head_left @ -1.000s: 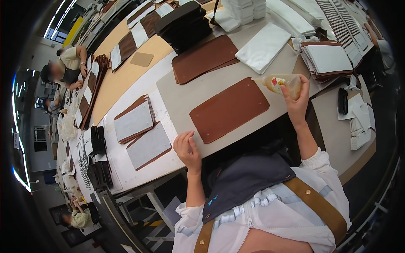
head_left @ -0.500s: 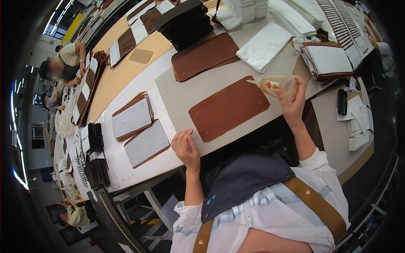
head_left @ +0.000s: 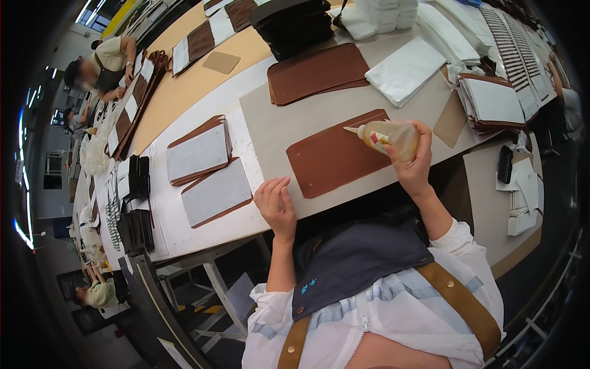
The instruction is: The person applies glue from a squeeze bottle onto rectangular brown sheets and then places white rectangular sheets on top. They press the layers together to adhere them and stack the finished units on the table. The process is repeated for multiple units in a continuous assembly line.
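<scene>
A translucent squeeze bottle [head_left: 398, 140] with a pointed nozzle and yellowish liquid is gripped in my right hand [head_left: 416, 161]. It lies nearly on its side, nozzle pointing left above a brown leather-like panel [head_left: 335, 157]. Whether the tip touches the panel, I cannot tell. My left hand [head_left: 276, 208] hovers by the table's near edge, left of the panel's near corner. Its fingers are loosely bent, the thumb slightly apart, and nothing shows in them. Farther left lie brown pieces with grey-white faces [head_left: 216, 194], in two overlapping stacks.
Behind the panel lie more brown panels [head_left: 319, 71] and a white sheet stack [head_left: 405, 71]. Black pieces [head_left: 292, 27] are piled at the back. Brown-and-white pieces [head_left: 491, 98] stand at the right, near a tan card [head_left: 450, 120]. A co-worker [head_left: 110, 64] bends over the far left table.
My right hand has brought the bottle leftward over the panel, its nozzle now farther in from the far right corner. The whole view has shifted slightly. My left hand stays near the table edge.
</scene>
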### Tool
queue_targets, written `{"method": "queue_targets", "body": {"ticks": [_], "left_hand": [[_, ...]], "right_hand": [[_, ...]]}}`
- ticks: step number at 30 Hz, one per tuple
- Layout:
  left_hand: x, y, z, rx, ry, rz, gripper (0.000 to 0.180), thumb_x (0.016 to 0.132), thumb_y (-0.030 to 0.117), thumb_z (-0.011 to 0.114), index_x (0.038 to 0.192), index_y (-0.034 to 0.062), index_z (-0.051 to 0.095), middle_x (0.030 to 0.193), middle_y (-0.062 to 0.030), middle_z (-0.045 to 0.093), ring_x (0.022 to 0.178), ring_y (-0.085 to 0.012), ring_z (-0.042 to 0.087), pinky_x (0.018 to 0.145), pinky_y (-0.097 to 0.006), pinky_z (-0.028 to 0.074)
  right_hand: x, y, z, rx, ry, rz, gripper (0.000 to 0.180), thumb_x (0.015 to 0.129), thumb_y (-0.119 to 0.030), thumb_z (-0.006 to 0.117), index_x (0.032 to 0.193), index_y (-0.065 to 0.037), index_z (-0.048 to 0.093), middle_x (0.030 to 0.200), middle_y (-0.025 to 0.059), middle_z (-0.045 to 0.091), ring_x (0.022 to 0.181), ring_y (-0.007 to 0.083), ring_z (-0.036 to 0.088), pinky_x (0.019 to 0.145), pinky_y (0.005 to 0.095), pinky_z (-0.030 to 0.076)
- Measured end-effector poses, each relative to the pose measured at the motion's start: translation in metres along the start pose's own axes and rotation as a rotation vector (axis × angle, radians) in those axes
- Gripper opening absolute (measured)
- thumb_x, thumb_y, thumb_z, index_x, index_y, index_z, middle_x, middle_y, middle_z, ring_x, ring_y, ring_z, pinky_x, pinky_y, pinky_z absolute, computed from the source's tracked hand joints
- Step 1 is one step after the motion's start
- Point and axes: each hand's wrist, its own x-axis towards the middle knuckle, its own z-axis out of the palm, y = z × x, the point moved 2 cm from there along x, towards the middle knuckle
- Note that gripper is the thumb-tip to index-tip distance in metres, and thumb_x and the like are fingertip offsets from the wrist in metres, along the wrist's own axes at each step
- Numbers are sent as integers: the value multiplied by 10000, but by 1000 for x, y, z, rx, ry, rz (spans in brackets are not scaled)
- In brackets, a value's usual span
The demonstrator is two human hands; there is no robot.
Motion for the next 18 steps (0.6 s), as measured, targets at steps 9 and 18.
{"method": "queue_targets", "body": {"ticks": [9, 18], "left_hand": [[-1, 0, -4, -9, 32, -6, 161, 960, 63, 587, 1015, 50, 738, 1054, -65, 721, 1109, -280, 620, 1019, -404, 411], [-2, -4, -5, -40, 103, -15, 141, 924, 69, 631, 1014, 96, 736, 1047, -17, 719, 1090, -254, 620, 990, -398, 396]], "right_hand": [[-3, -8, 38, 85, -112, -92, 614, 839, -62, 808, 1309, -13, 415, 1237, 184, 633, 1145, 276, 648, 982, 371, 523], [-3, -21, 77, 142, -238, -158, 628, 833, -63, 819, 1312, -25, 416, 1245, 188, 641, 1149, 292, 660, 972, 375, 540]]}}
